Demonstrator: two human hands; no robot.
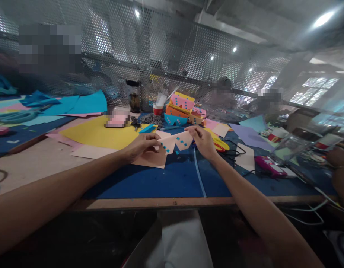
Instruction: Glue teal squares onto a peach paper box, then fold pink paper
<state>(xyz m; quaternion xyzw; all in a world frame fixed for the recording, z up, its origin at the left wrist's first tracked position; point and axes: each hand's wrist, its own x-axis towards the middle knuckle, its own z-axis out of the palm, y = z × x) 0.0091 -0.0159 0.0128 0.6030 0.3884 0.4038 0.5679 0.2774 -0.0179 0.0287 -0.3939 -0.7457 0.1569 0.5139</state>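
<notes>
Perforated metal screen (pixel 113 48) rose behind the counter (pixel 172 182), whose top was blue in front of the person and pinkish farther left. Above the blue part, 2 hands held a peach paper piece (pixel 185 138) dotted with small blue shapes, a notch cut into its lower edge. The left hand (pixel 145 146) had its fingers closed on the left end; the right hand (pixel 201 139) pinched the upper right corner between thumb and fingers. Below the left hand lay a plain peach sheet (pixel 155 160), and beyond it a large yellow sheet (pixel 96 134) with a blue paper scrap (pixel 147 128) near its right end. Straight behind the held piece stood a pile of dotted paper pieces (pixel 179 108) — pink, orange, yellow and blue — just beside a red-and-white cup (pixel 158 109). A dark-lidded jar (pixel 133 96) stood farther left, near big blue sheets (pixel 86 102). A pale strip (pixel 199 175) ran from near the right hand toward the front edge. To the right were a yellow-and-red object (pixel 218 141), a purple sheet (pixel 250 136) and a magenta device (pixel 269 166); at the far right — blurred — another person's arm (pixel 339 163) reached in.
</notes>
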